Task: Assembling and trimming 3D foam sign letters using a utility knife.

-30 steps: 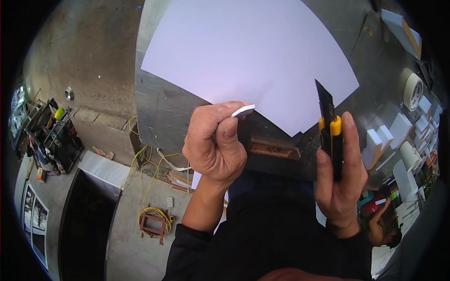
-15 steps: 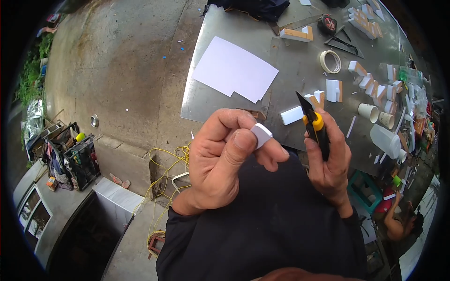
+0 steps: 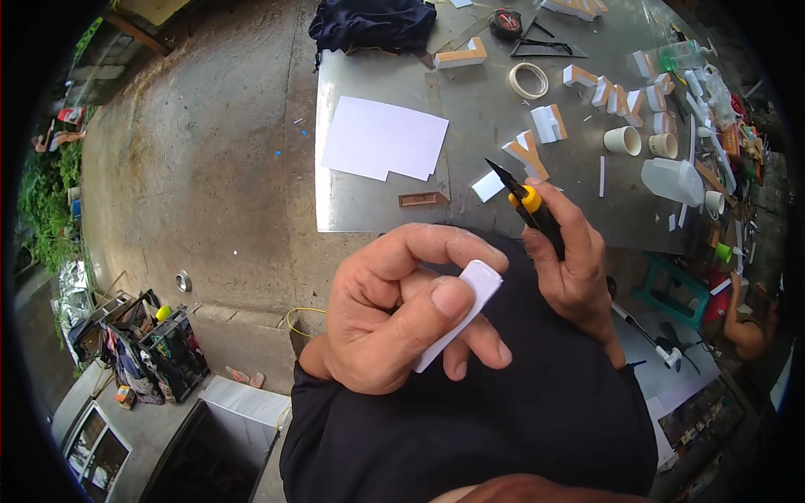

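My left hand [image 3: 373, 314] pinches a small white strip [image 3: 480, 283] between thumb and index finger, in front of my dark shirt. The strip looks thin and slightly bent; its lower end passes behind the thumb. In my right hand [image 3: 579, 277] is a black and yellow utility knife [image 3: 526, 199], its dark pointed blade out and aimed up and left. Knife and strip are apart. Just beyond the knife, a white block [image 3: 485, 186] and a Y-shaped white and tan piece [image 3: 527, 157] lie on the metal table [image 3: 470, 134].
A notched white sheet [image 3: 386, 138] lies at the table's left. Farther back are a masking tape roll [image 3: 513, 82], tape measure [image 3: 506, 24] and set square [image 3: 549, 50]. Cups [image 3: 622, 141], a clear container [image 3: 671, 180] and scraps crowd the right. Another person [image 3: 746, 331] is at lower right.
My left hand has turned and moved slightly right and down, showing more of the strip. The knife has shifted a little left. The view has swung, so the table appears farther left.
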Demonstrator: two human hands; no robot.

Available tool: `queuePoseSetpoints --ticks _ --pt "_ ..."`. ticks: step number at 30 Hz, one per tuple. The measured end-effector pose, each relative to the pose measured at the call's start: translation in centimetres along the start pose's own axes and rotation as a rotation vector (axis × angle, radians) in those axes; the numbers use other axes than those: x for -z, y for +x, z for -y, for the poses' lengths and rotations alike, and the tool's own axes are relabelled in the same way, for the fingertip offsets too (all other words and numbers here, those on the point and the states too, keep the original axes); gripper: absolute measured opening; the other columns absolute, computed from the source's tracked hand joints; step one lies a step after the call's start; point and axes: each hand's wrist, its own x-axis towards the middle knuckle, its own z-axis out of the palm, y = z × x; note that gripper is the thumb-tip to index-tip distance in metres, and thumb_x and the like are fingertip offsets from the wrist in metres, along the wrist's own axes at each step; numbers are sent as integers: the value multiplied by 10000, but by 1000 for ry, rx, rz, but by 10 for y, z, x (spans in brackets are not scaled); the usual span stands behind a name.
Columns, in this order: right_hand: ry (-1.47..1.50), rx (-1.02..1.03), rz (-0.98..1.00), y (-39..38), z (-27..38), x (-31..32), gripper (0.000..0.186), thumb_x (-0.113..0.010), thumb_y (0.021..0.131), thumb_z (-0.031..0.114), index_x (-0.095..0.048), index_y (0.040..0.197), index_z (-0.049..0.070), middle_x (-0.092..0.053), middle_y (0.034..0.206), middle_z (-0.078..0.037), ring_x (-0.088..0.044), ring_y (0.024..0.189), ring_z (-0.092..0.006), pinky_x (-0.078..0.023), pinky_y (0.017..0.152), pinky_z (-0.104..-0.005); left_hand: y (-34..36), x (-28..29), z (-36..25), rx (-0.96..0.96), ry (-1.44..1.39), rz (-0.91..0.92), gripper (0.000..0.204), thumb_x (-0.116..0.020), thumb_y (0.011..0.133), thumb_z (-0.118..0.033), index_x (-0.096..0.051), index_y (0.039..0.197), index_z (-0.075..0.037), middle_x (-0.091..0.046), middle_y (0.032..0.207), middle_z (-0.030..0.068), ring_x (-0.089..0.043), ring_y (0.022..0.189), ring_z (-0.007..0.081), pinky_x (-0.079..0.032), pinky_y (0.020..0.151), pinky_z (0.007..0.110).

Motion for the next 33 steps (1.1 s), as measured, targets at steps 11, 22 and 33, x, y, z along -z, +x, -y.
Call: queuePoseSetpoints --ticks 11,22,33 --pt "-81 47 -77 -10 9 10 517 -730 909 25 -547 1391 -12 -701 1156 -197 -716 904 -339 -575 796 -401 -4 -1 2 -41 -105 74 290 -476 1067 -128 -483 1221 117 -710 714 221 -700 554 192 -498 434 212" --pt "-91 215 -39 -10 37 29 606 -797 848 120 -543 1386 7 -708 1210 -176 -711 840 -294 -578 679 -383 -11 7 -5 -171 1 181 253 -471 1090 -206 -452 1172 32 -695 616 132 -624 425 128 -387 374 204" --pt "2 98 -47 4 49 25 465 -789 881 134 -616 1291 -1 -707 989 -137 -704 779 -279 -560 680 -366 -13 5 5 -345 191 -238 267 -585 1052 -130 -558 1183 101 -727 755 206 -696 616 175 -534 537 243"
